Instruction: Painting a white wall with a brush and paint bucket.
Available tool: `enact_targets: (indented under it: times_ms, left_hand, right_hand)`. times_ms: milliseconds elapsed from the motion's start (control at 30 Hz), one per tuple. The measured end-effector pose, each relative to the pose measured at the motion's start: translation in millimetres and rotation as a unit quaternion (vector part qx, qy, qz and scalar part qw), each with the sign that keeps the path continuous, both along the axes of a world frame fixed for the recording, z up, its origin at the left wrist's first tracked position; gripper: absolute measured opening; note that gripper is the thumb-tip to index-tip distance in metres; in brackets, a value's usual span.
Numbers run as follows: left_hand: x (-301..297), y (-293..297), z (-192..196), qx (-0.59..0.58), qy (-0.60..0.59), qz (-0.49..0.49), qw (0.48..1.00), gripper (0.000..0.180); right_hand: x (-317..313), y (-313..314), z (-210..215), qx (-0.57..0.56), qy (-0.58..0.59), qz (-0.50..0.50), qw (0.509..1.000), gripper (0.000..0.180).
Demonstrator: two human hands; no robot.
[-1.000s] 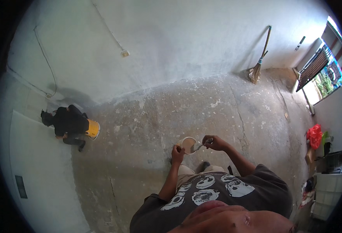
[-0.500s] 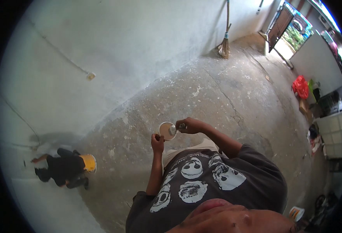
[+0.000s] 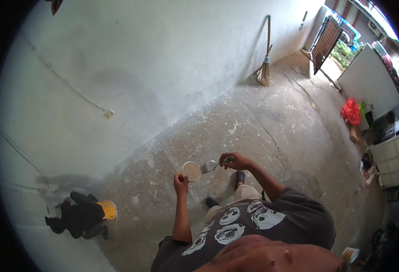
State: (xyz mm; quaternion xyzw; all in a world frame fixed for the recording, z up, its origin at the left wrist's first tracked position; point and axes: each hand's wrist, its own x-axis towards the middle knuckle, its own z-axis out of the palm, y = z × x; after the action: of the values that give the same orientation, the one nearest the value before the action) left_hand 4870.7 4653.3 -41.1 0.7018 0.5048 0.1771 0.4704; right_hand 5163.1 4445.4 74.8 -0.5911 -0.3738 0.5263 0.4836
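My left hand (image 3: pixel 180 185) is closed on the rim of a small round white tub (image 3: pixel 192 172), thumb uppermost. Inside the tub is a smooth pale beige substance. A flat paintbrush (image 3: pixel 209 166) with a whitish, broad end is gripped in my right hand (image 3: pixel 235 161). The broad end points left, beside the tub's right edge and out of the beige substance. Both hands are held in front of my body, above the concrete floor.
A pale wall (image 3: pixel 131 81) runs along the left and far side. A person (image 3: pixel 77 215) sits by it on a yellow bucket (image 3: pixel 108 211). A straw broom (image 3: pixel 264 72) leans on the wall. A red plastic bag (image 3: pixel 351 112) lies at the right, near an open gate (image 3: pixel 327 43).
My right hand has drawn the paintbrush out of the tub to its right. The view has shifted, so my feet now show. The seated person's arm is lower against the wall.
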Motion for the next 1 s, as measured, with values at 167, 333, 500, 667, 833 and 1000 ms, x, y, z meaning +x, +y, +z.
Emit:
enact_targets:
  times_ms: [167, 333, 500, 667, 833, 1000]
  left_hand:
    - [69, -10, -12, -0.015, -0.046, 0.040, 0.998, 0.033]
    - [113, -28, -43, 0.023, -0.107, 0.098, 0.989, 0.030]
    - [155, -52, -47, -0.006, -0.063, 0.123, 0.990, 0.029]
    - [167, -14, -35, -0.025, -0.011, 0.079, 0.996, 0.027]
    - [157, 45, -36, -0.057, -0.017, 0.062, 0.996, 0.028]
    - [149, 107, -14, -0.026, -0.045, 0.038, 0.998, 0.029]
  right_hand:
    - [73, 17, -16, 0.041, -0.023, 0.023, 0.999, 0.012]
    - [134, 38, -15, 0.050, -0.098, 0.081, 0.991, 0.013]
    - [165, 27, -34, 0.026, -0.073, 0.084, 0.993, 0.011]
    - [175, 36, -44, 0.012, -0.009, 0.025, 1.000, 0.011]
    - [154, 76, -37, 0.006, -0.019, 0.006, 1.000, 0.009]
    - [121, 132, -6, -0.002, -0.075, -0.029, 0.997, 0.006]
